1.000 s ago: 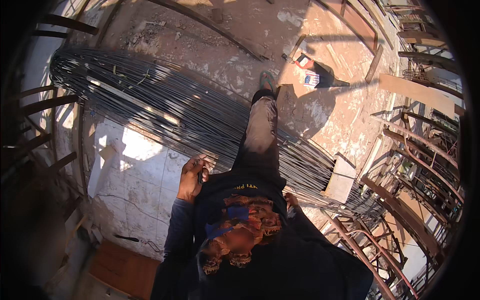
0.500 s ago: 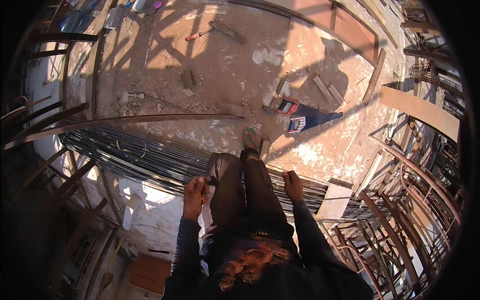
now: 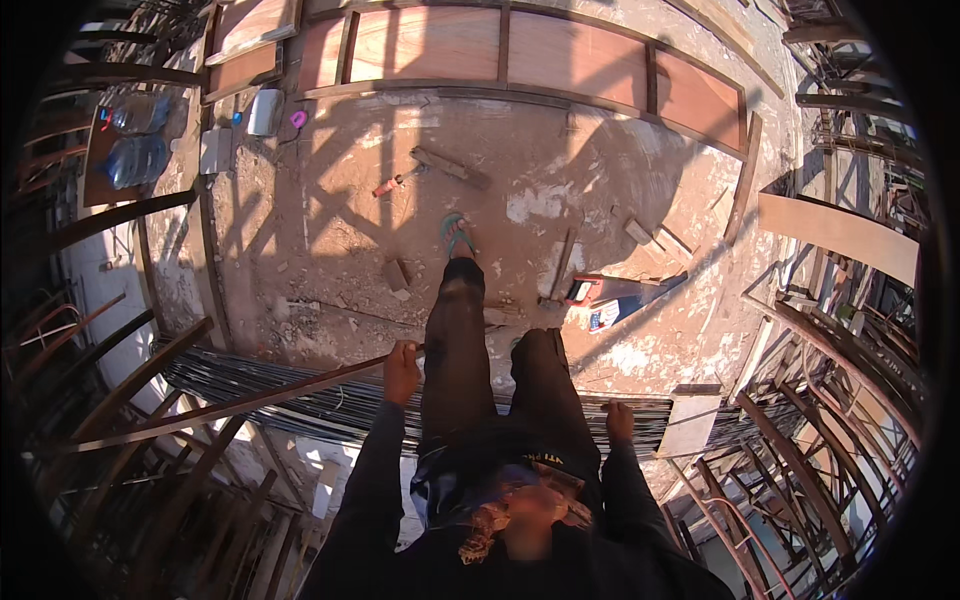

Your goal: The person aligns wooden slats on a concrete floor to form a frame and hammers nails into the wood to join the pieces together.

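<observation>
Now, sandalled foot (image 3: pixel 457 235) farther past dark bar bundle (image 3: pixel 345 403) than before; bundle on floor (image 3: pixel 500 150), behind legs (image 3: pixel 455 345). Left hand (image 3: pixel 401 372), right hand (image 3: pixel 619 421) well apart, both curled; cannot tell if holding.

The floor (image 3: pixel 340 235) is reddish brown, blotched with chalky white and barred with dark shadow. Along its far edge, panels (image 3: pixel 420 45) show pinkish orange within brown frames. Toward its far left corner are clear bluish bottles (image 3: pixel 137 162) and a bright pink ring (image 3: pixel 303 119). The saw (image 3: pixel 643 298) has a red-and-black handle and a stars-and-stripes pattern in red, white and blue. The sandal (image 3: pixel 457 234) is teal, the trousers (image 3: pixel 455 330) dark brown.
</observation>
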{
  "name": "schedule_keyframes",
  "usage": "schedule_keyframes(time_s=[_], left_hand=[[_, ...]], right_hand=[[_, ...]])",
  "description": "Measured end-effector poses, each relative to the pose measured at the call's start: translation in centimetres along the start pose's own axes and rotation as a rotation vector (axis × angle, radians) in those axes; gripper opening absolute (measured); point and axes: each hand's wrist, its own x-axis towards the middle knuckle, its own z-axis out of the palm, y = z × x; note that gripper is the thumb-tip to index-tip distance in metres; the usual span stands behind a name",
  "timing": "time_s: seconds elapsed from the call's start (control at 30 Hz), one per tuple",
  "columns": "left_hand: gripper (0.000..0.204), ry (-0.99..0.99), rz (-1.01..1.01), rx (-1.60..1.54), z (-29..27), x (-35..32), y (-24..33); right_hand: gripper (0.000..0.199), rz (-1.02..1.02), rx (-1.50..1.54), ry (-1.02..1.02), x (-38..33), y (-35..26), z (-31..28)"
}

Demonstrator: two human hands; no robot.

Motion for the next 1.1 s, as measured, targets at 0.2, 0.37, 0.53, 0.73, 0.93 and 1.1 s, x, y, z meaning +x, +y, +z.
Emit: schedule_keyframes(time_s=[0.2, 0.37, 0.53, 0.73, 0.93, 1.1], left_hand=[[0.030, 0.051, 0.147, -0.040, -3.5, 9.3, 11.9], [0.028, 0.108, 0.244, 0.154, -3.6, 13.5, 17.4], [0.024, 0.170, 0.136, 0.312, -0.4, 18.1, 23.4], [0.044, 0.179, 0.463, 0.682, 8.5, 33.9, 24.5], [0.066, -0.134, 0.430, 1.075, 17.6, 51.4, 24.9], [0.086, -0.061, 0.467, 1.208, 22.5, 63.4, 25.4]], right_hand=[[0.025, 0.073, 0.151, 0.053, 10.8, -17.9, -5.7], [0.019, -0.071, 0.170, 0.174, 17.7, -23.5, -12.7], [0.022, 0.090, -0.108, 0.191, 25.7, -21.9, -16.8], [0.036, -0.235, -0.381, 0.187, 47.1, -16.0, -15.6], [0.049, -0.436, -0.624, 0.086, 67.7, -17.7, -15.3], [0.063, -0.590, -0.618, 0.187, 79.8, -20.7, -11.3]])
